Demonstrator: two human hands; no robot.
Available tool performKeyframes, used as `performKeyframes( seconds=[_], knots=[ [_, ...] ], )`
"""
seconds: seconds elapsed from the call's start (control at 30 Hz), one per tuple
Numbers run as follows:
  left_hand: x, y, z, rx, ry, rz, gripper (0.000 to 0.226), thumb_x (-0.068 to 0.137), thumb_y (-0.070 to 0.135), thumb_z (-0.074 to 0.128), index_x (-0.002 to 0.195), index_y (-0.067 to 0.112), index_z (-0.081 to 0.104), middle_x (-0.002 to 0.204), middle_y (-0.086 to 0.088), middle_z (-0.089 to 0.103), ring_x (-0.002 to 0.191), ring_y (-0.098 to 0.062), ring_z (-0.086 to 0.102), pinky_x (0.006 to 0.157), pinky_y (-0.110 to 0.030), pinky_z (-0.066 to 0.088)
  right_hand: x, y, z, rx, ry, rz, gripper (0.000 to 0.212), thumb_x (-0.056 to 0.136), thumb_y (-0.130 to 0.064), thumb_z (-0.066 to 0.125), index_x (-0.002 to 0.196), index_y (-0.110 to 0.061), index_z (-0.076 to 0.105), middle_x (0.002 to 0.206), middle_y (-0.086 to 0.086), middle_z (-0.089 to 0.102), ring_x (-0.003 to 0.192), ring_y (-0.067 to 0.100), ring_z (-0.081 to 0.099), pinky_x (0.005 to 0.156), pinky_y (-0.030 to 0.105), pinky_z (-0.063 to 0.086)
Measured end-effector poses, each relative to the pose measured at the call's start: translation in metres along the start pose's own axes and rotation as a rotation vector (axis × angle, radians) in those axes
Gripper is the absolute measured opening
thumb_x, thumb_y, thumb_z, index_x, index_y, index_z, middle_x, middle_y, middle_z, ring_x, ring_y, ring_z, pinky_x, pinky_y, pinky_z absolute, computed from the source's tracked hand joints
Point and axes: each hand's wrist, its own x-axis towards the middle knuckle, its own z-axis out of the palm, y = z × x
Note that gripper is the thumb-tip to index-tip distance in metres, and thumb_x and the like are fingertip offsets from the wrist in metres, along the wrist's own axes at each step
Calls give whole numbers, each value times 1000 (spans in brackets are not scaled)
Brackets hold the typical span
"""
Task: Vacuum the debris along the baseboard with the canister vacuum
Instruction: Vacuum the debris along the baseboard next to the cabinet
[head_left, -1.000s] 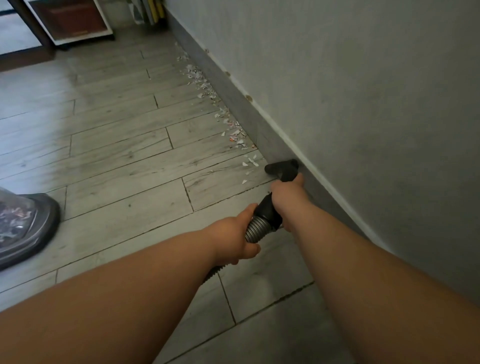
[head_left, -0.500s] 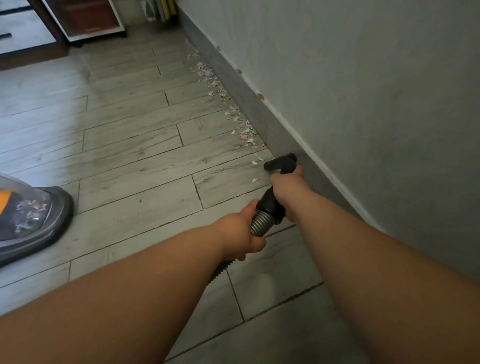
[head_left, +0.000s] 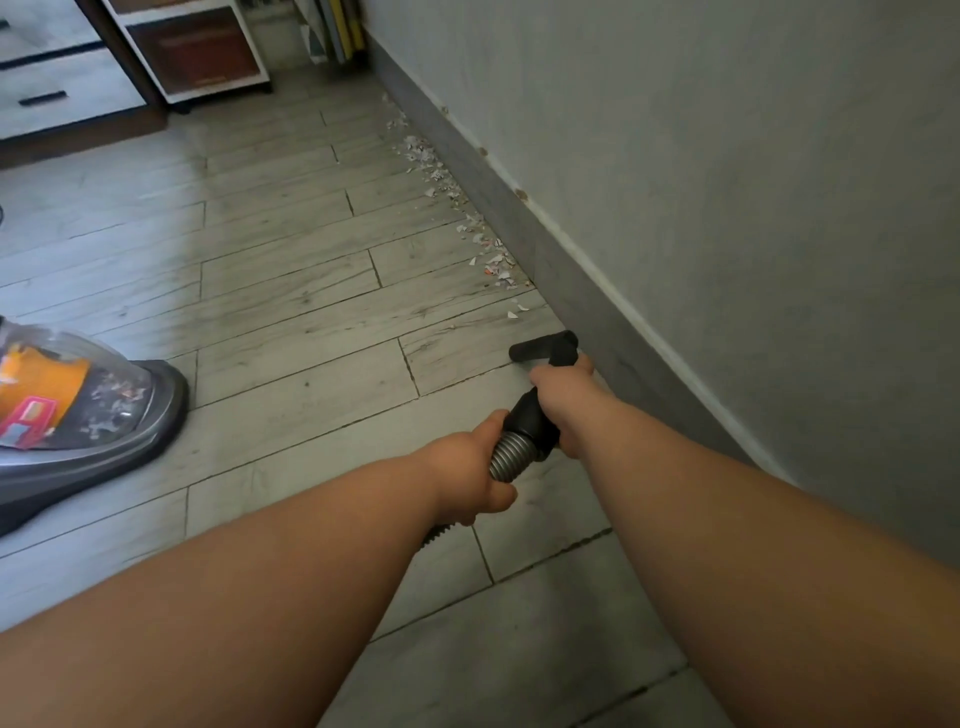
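Note:
A black vacuum nozzle (head_left: 543, 346) lies on the wooden floor right beside the grey baseboard (head_left: 566, 283). My right hand (head_left: 563, 391) grips the black handle just behind the nozzle. My left hand (head_left: 470, 470) grips the ribbed grey hose (head_left: 511, 457) a little further back. Small white and orange paper scraps (head_left: 493, 260) trail along the baseboard ahead of the nozzle, into the distance. The closest scraps (head_left: 518, 310) lie a short way in front of the nozzle. The canister vacuum (head_left: 78, 415), grey with a clear dust bin and orange inside, sits at the left.
A grey wall (head_left: 727, 182) runs along the right side. At the far end stand a white shelf unit (head_left: 197, 52) with a dark box and a drawer cabinet (head_left: 57, 88). Flat items lean in the far corner (head_left: 337, 31).
The few scraps right in front of the nozzle are gone. The view has shifted, so that more of the canister shows at the left. Both hands keep their hold.

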Motion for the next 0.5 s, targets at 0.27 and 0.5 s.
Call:
performKeyframes(
  seconds=[0.27,0.5],
  knots=[
    [-28,10,-18,46,46,-35,81,85,27,63,147,37,12,108,-6,57,75,-23,69,68,-35,60,-14,-5,0,89,-99,24,68,94,-21,54,150,-30,15,118,20,54,100,39,60,87,59,53],
    [-28,26,-37,143,108,51,81,85,25,63,146,41,12,97,-4,61,78,-24,68,73,-39,59,-17,-15,-17,251,-42,-2,65,94,-22,54,147,-32,19,102,14,56,99,37,61,89,59,52]
  ],
)
